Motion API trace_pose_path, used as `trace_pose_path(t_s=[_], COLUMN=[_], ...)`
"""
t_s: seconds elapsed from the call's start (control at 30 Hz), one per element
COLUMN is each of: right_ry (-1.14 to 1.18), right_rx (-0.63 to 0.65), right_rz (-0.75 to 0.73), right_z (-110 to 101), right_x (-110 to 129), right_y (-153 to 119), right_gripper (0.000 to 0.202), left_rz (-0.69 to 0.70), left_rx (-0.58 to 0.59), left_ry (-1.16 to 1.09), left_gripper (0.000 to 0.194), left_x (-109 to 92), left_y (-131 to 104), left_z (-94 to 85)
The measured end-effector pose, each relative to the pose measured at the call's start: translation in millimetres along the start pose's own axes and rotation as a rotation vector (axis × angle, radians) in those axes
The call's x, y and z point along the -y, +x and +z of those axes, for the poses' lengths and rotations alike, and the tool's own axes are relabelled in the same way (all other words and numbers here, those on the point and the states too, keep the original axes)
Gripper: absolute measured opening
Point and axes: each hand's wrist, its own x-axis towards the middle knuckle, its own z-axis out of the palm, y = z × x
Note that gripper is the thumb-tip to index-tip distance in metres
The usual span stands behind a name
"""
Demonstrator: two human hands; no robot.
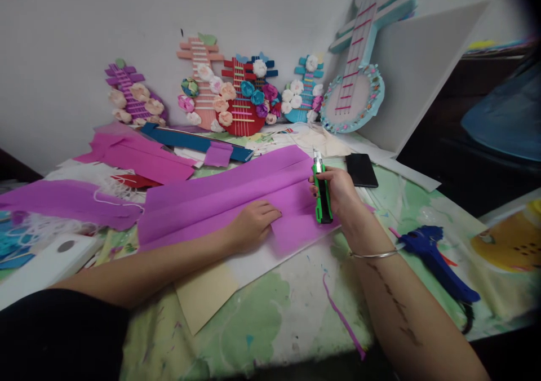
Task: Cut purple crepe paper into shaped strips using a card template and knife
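Note:
A large sheet of purple crepe paper [228,195], creased lengthwise, lies across the table over a white sheet [264,265]. Near its front edge my left hand [252,224] rests flat on it, fingers stretched together and holding nothing. My right hand [338,188] grips a green and black utility knife [323,198] above the paper's right end, with the metal blade out and pointing away from me. A smaller purple piece [296,233] lies just right of my left fingertips. Beneath my left forearm a tan sheet [207,296] shows in part.
A blue hot glue gun [439,262] lies right of my right forearm. Behind the knife is a black flat object [361,170]. Pink paper [139,155] and white yarn [46,231] lie left. Decorated guitar shapes [243,96] stand against the wall. A thin purple strip [343,316] lies in front.

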Motion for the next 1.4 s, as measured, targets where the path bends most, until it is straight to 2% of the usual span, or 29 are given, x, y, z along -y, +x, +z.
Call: trace_pose_path(t_s=[0.17,0.37,0.57,0.67,0.77,0.83,0.9,0.97,1.03,1.1,1.23,1.4], right_ry=[-0.002,0.012,-0.008,-0.018,-0.031,-0.039,-0.044,-0.048,-0.052,-0.058,-0.069,-0.073], right_rx=[-0.003,0.003,0.011,0.027,0.042,0.052,0.059,0.06,0.058,0.054,0.046,0.036], right_rz=[-0.001,0.012,0.028,0.041,0.051,0.054,0.053,0.049,0.046,0.046,0.051,0.056], right_z=[0,-1,-1,-1,-1,-1,-1,-1,-1,-1,1,4], right_x=[2,2,-1,-7,-12,-13,-13,-12,-10,-10,-9,-10], right_y=[0,0,3,5,7,8,8,8,8,7,6,5], right_gripper=[0.026,0.028,0.028,0.028,0.028,0.029,0.03,0.03,0.029,0.028,0.028,0.028], left_rz=[0.03,0.105,0.027,-0.054,-0.116,-0.203,-0.38,-0.627,-0.775,-0.876,-0.93,-0.895], left_rx=[0.019,0.236,0.398,0.361,0.211,0.186,0.204,0.235,0.235,0.283,0.364,0.41], left_ry=[0.037,0.09,0.052,-0.005,0.048,0.149,0.26,0.354,0.395,0.387,0.312,0.2], left_gripper=[0.034,0.035,0.059,0.062,0.044,0.043,0.042,0.041,0.047,0.051,0.043,0.036], left_x=[0,2,8,18,39,59,82,109,136,160,186,191], left_y=[-1,-11,-34,-43,-42,-37,-31,-27,-28,-35,-55,-68], left_z=[-2.5,-23.8,-51.3,-60.5,-66.4,-70.2,-75.2,-81.7,-89.1,-95.8,-102.6,-102.7])
